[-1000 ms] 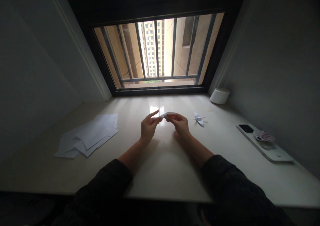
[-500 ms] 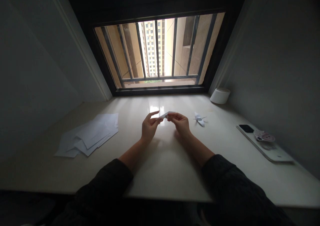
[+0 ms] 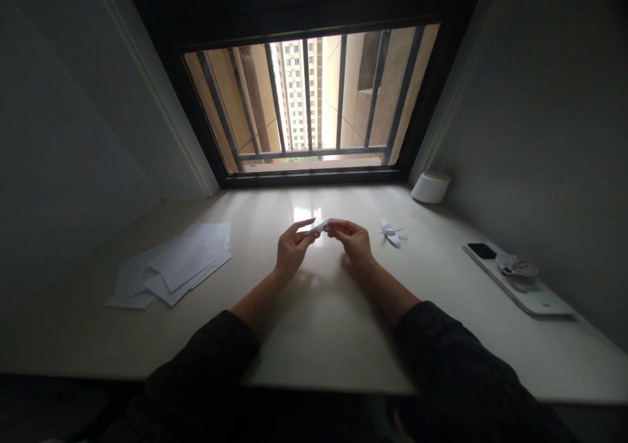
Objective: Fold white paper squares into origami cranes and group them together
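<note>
My left hand [image 3: 293, 248] and my right hand [image 3: 354, 241] are close together above the middle of the tabletop, and both grip the same narrow folded strip of white paper [image 3: 321, 226]. My right fingers [image 3: 343, 227] pinch its right end firmly. On the left, my thumb and fingers close on the other end, with my index finger [image 3: 305, 222] rising slightly past the paper. The strip sits between my hands, just above the glossy cream tabletop [image 3: 318, 325], and I can't tell exactly how much of it my fingers cover.

Just beyond my right hand lies a small white folded paper figure with pointed wings [image 3: 391, 233]. Toward the left edge of the tabletop is a loose, overlapping pile of white paper sheets [image 3: 171, 266]. Along the right edge lies a white smartphone with a black camera block [image 3: 532, 297], a round printed sticker [image 3: 517, 266] on its back. A white cylindrical container [image 3: 430, 188] stands in the far right corner, beneath a barred window [image 3: 309, 99]. Dark knit sleeves [image 3: 441, 358] cover my forearms up to the wrists' bare stretch.
</note>
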### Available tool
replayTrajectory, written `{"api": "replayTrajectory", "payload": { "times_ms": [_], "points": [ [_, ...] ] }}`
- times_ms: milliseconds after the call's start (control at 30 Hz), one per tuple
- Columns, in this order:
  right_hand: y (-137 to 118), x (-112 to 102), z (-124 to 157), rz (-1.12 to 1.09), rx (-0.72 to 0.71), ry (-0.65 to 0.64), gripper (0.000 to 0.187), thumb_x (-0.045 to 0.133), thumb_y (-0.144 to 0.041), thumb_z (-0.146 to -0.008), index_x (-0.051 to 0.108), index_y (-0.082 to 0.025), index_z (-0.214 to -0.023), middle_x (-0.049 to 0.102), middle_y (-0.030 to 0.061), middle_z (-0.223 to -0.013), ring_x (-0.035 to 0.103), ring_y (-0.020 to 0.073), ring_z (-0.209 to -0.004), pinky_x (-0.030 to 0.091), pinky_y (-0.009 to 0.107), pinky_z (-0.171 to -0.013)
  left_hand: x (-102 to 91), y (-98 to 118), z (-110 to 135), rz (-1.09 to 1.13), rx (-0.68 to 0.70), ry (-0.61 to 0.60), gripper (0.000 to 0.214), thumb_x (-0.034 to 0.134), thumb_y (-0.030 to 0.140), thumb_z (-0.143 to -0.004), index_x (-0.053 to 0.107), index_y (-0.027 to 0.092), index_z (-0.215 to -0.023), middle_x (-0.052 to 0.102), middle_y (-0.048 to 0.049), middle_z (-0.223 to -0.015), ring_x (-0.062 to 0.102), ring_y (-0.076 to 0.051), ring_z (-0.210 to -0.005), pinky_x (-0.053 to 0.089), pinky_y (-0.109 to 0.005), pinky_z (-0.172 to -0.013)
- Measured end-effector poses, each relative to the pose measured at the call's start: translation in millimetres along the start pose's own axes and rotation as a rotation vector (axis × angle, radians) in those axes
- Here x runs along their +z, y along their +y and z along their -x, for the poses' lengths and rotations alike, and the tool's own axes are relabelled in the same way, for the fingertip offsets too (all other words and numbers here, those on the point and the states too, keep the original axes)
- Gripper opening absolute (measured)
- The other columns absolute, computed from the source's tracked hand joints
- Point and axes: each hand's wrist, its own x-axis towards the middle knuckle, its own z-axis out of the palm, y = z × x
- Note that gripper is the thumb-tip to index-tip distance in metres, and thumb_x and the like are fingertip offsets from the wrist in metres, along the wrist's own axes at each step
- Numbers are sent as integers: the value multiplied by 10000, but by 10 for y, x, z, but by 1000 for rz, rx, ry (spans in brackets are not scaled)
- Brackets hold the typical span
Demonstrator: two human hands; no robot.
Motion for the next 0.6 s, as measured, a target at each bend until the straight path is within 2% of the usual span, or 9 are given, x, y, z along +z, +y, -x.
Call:
{"api": "replayTrajectory", "payload": {
  "times_ms": [433, 600],
  "points": [
    [-30, -31, -21, 40, 3, 26, 245, 790, -290, -541, 709, -188, -749, 714, 40, -694, 638, 172, -649, 487, 325, -648, 14, 26, 10, 121, -101, -71, 524, 691, 265, -713, 588, 177, -1219, 730, -73, -909, 660, -235, -940, 466, -400, -899],
    [23, -76, -70, 65, -48, 31, 228, 774, -310, -561, 684, -189, -731, 713, 36, -752, 629, 156, -634, 498, 326, -659, 7, 46, 14, 137, -116, -129, 596, 692, 309, -729, 522, 183, -1286, 722, -87, -958, 644, -245, -994, 446, -410, -925]
  ]
}}
